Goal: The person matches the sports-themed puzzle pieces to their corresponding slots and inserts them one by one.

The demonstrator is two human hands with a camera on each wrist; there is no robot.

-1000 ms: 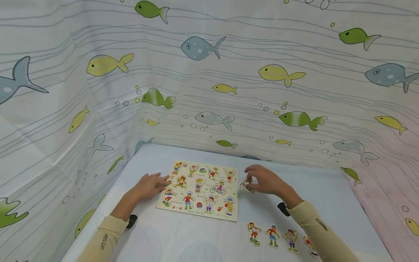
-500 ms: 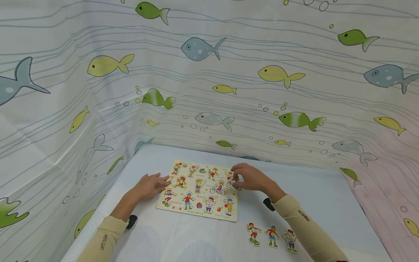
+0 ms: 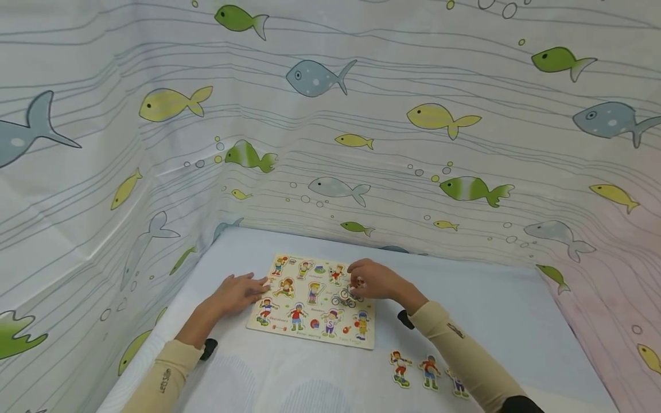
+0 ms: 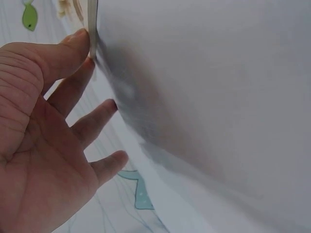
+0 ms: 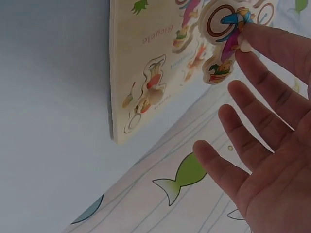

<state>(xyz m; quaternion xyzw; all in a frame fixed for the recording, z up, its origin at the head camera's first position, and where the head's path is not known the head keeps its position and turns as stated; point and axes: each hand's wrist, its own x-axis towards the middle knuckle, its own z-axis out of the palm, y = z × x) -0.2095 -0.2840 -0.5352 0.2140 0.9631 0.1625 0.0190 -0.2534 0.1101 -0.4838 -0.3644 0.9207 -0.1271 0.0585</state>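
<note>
A wooden peg puzzle board (image 3: 310,321) with cartoon sports figures lies on the pale blue table. My left hand (image 3: 257,285) rests flat at the board's left edge, fingers straight; in the left wrist view its thumb (image 4: 68,53) touches the board's edge (image 4: 92,29). My right hand (image 3: 357,282) hovers over the right half of the board and pinches the peg of a cyclist piece (image 3: 345,297). In the right wrist view the cyclist piece (image 5: 218,34) sits tilted against the board (image 5: 141,58), with a fingertip (image 5: 257,39) on its peg and the other fingers spread.
Three loose figure pieces (image 3: 400,367) (image 3: 430,371) (image 3: 457,383) lie in a row on the table (image 3: 516,310) in front of the board, to the right; my right sleeve partly covers the last. A fish-print curtain (image 3: 330,143) walls the table at back and on both sides.
My right hand has carried the cyclist piece leftward, from the table beside the board's right edge to over the board. The left hand has stayed put.
</note>
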